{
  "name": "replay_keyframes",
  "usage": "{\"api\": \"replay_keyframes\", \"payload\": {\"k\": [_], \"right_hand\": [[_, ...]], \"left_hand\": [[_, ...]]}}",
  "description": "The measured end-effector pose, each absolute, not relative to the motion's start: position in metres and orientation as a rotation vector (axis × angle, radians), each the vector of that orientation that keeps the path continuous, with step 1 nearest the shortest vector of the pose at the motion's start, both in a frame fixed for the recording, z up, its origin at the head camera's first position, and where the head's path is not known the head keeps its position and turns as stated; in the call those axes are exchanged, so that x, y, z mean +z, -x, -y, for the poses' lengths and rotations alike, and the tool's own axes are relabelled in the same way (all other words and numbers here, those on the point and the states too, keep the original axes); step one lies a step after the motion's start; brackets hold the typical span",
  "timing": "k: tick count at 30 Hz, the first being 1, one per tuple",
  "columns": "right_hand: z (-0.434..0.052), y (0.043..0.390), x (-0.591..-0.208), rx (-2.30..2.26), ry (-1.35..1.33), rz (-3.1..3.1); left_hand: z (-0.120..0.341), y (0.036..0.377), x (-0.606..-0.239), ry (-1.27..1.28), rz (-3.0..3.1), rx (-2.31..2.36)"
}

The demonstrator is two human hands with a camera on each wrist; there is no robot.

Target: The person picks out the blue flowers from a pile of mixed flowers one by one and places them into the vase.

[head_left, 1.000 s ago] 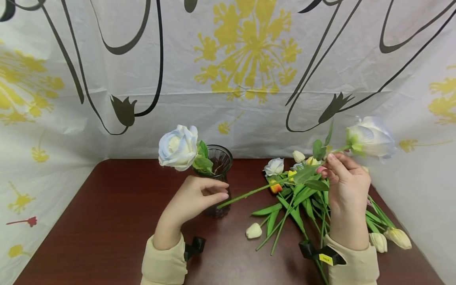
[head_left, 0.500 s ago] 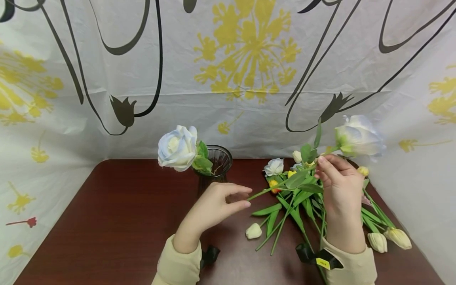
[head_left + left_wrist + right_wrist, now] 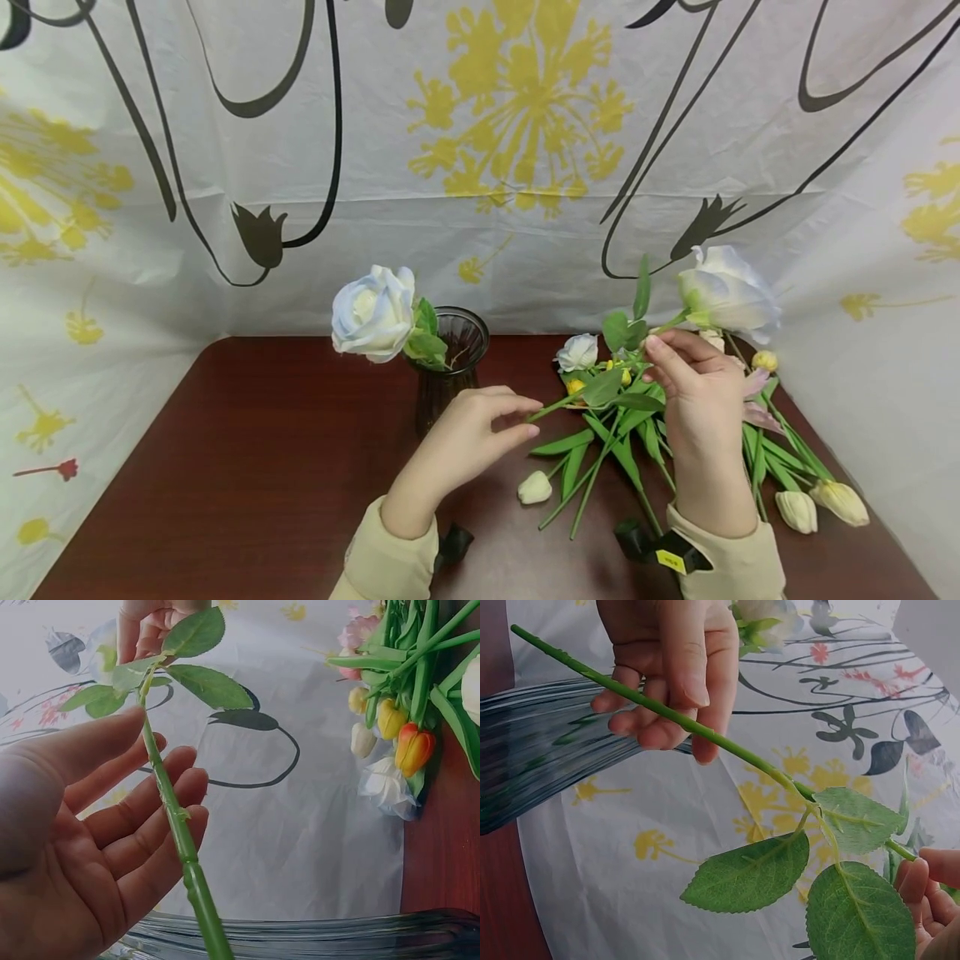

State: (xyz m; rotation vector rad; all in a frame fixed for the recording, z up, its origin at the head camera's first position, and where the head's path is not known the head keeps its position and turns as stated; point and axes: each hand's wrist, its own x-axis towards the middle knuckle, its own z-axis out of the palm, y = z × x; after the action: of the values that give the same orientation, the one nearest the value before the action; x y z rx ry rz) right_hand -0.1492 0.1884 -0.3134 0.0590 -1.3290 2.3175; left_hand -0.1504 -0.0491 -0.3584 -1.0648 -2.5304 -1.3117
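Note:
My right hand (image 3: 705, 408) pinches an artificial rose (image 3: 729, 292), white with pale blue petals, by its stem just below the bloom. The green stem (image 3: 742, 752) slopes down to the left, with serrated leaves (image 3: 750, 874) partway along. Its lower end reaches between the thumb and fingers of my left hand (image 3: 465, 437); these are loosely bent around the stem, with a gap between thumb and index finger in the head view. Behind my left hand stands a dark ribbed glass vase (image 3: 427, 396), where a similar rose (image 3: 372, 312) leans out to the left.
A pile of artificial flowers lies on the right of the dark red table (image 3: 247, 467), with white tulips (image 3: 797, 510), an orange-yellow tulip (image 3: 414, 748), a pale blue-white rose (image 3: 577, 352) and green stems. A patterned white cloth (image 3: 450, 225) hangs behind.
My right hand has moved left with the rose. My left hand has moved right, away from the vase's front, and now sits around the lower stem.

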Motion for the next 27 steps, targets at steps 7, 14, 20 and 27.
{"api": "replay_keyframes", "payload": {"k": [7,14,20,27], "right_hand": [[-0.184,0.151,-0.316,2.254,-0.047,1.376],[-0.182,0.151,-0.318,2.225,-0.07,1.414],[-0.178,0.15,-0.318,2.173,-0.048,1.483],[-0.175,0.151,-0.32,2.124,-0.077,1.515]], "left_hand": [[0.049,0.151,-0.359,1.064,2.545,-1.262],[0.048,0.152,-0.36,1.059,2.577,-1.287],[0.05,0.152,-0.36,1.049,2.63,-1.267],[0.05,0.153,-0.362,1.024,2.679,-1.307]]}}
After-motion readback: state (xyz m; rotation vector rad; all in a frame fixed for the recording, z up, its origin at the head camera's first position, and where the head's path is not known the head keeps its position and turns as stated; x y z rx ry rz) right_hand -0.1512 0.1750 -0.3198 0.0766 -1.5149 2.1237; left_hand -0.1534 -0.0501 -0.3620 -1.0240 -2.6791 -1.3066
